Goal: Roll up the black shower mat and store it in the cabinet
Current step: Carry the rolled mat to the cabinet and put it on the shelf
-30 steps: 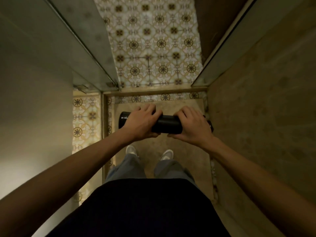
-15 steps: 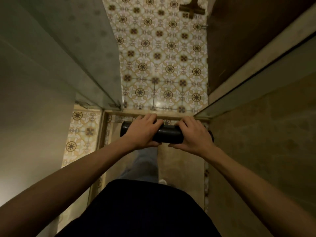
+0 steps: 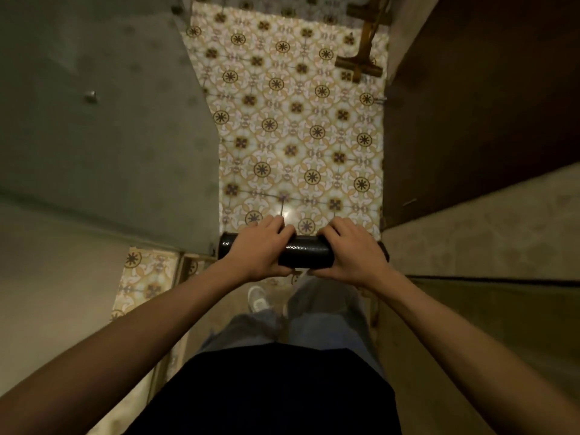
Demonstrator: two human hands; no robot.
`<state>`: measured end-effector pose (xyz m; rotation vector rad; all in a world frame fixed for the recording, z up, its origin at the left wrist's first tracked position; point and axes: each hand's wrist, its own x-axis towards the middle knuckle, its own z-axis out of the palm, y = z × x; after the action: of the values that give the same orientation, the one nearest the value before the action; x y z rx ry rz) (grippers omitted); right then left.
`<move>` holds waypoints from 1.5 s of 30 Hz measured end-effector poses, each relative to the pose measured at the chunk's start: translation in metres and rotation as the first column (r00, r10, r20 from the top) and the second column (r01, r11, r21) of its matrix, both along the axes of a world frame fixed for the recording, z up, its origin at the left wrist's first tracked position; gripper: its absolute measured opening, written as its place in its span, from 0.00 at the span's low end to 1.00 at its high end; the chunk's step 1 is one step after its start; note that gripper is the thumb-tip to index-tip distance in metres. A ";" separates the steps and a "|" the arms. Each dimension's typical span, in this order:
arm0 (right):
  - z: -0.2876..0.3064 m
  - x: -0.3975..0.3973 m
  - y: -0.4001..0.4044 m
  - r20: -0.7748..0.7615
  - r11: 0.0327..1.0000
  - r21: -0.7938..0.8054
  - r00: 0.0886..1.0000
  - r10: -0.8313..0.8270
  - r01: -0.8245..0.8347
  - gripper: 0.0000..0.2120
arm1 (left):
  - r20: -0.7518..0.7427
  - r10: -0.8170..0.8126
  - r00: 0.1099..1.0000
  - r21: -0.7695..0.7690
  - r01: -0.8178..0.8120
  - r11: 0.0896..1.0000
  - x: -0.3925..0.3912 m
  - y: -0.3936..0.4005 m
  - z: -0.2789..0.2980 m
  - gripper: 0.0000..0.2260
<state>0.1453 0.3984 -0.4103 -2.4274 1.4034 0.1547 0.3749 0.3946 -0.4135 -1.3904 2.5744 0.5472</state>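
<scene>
Since the earlier frame, more of the patterned yellow and brown tiled floor lies open ahead of me, and one white shoe is now forward under the roll, so I judge that I am walking out of the shower. Both hands have kept their place on the rolled black textured rubber shower mat.

I hold the mat level in front of my waist, across my body, so the roll cannot spring open while I carry it. My left hand is wrapped over the left part, fingers curled over the top and thumb below. My right hand is closed around the right part in the same way. Between my hands a short bare piece of the roll shows, and one end sticks out past each hand.

No cabinet is clear to me yet.
</scene>
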 end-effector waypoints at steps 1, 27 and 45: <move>0.000 -0.002 -0.015 0.009 1.000 0.009 1.000 0.000 0.000 0.32 | 0.000 0.000 1.000 0.006 0.000 1.000 -0.001 -0.015 0.000 0.29; -0.052 -0.048 -0.589 0.007 0.951 0.193 0.969 0.245 -0.242 0.35 | -0.011 0.255 0.967 0.103 -0.252 0.962 -0.056 -0.528 -0.052 0.29; -0.061 0.140 -0.952 -0.009 0.825 0.257 0.852 0.523 -0.504 0.36 | 0.011 0.516 0.857 0.191 -0.508 0.840 0.105 -0.828 -0.063 0.31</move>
<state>0.2852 -0.5535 -0.4708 -2.5410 0.6627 0.5261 0.4801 -0.4334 -0.4767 -2.0180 2.0835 0.8744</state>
